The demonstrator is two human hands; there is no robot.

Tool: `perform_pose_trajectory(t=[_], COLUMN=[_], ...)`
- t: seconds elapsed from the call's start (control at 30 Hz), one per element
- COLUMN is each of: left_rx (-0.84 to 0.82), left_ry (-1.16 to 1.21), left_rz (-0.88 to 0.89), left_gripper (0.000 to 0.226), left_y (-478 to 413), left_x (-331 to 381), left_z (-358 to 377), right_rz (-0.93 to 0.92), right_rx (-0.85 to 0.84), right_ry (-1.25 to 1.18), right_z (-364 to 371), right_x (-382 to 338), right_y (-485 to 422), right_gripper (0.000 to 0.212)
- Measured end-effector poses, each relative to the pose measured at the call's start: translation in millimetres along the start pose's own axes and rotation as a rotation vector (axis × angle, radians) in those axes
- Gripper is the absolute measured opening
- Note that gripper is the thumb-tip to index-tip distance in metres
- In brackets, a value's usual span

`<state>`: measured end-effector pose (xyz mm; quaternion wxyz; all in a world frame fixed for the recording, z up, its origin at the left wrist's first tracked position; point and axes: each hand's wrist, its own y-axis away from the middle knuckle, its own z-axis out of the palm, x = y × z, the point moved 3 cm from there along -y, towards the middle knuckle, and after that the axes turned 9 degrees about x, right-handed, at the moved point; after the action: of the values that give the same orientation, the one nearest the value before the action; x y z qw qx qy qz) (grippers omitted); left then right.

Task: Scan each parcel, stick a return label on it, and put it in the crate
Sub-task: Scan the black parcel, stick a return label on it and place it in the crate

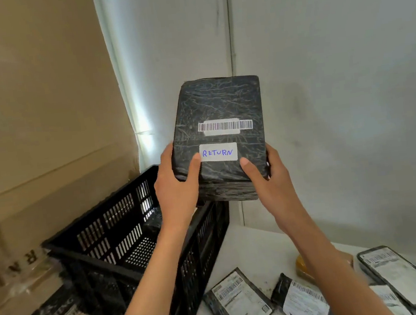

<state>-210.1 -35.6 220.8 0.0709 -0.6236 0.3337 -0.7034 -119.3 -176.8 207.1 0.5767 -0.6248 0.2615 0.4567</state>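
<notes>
Parcel point(217, 104), wrapped in black plastic, is held up in the air in front of the wall, over the far right corner of the crate point(113, 248). Its long axis runs up and away from the person, with the near short end in the hands and the far end pointing toward the wall. The broad face looks back at the camera with a barcode strip point(225, 125) across it and a white RETURN label point(218, 152) below, both reading upright.

The left hand point(176, 186) grips the parcel's lower left edge, its thumb lying on the face and touching the label's left end, fingers hidden behind. The right hand point(268, 176) grips the lower right edge, thumb on the face just below the label's right corner. Both forearms reach up from below. Three more parcels point(237, 301) lie flat on the counter point(258, 244), right of the crate.
</notes>
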Motion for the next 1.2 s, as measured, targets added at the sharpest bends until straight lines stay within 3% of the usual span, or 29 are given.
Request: perform_pose_trajectory(t=[0.23, 0.43, 0.7, 0.8, 0.9, 1.1, 1.2], left_rx=[-0.071, -0.163, -0.299, -0.323, -0.359, -0.412, -0.515], left_ry=[-0.12, -0.19, -0.222, -0.254, -0.294, -0.422, -0.358], left_rz=[-0.089, -0.241, -0.469, -0.499, -0.53, -0.497, -0.547], left_gripper=[0.053, 0.047, 0.055, 0.071, 0.068, 0.076, 0.068], left_y=[-82.2, -131.6, -181.5, -190.0, -186.9, -166.8, -167.5], left_x=[-38.8, -126.2, -251.0, -280.5, -309.9, -331.6, -331.5], left_z=[-50.5, -67.8, -55.9, -48.9, -36.4, -11.9, -6.9], right_rz=[0.088, 0.257, 0.427, 0.493, 0.569, 0.617, 0.663], right_rx=[-0.18, -0.216, -0.121, -0.11, -0.089, 0.079, 0.145], right_ry=[0.018, 0.04, 0.19, 0.183, 0.198, 0.244, 0.342], right_z=[82.7, 150.9, 223.4, 237.9, 246.8, 240.5, 236.1], right_x=[7.2, 65.8, 164.8, 193.6, 221.4, 261.7, 275.7], right_y=[-28.9, -55.0, -99.0, -109.4, -114.8, -116.7, -117.4], right_gripper=[0.066, 0.056, 0.064, 0.044, 0.032, 0.027, 0.04])
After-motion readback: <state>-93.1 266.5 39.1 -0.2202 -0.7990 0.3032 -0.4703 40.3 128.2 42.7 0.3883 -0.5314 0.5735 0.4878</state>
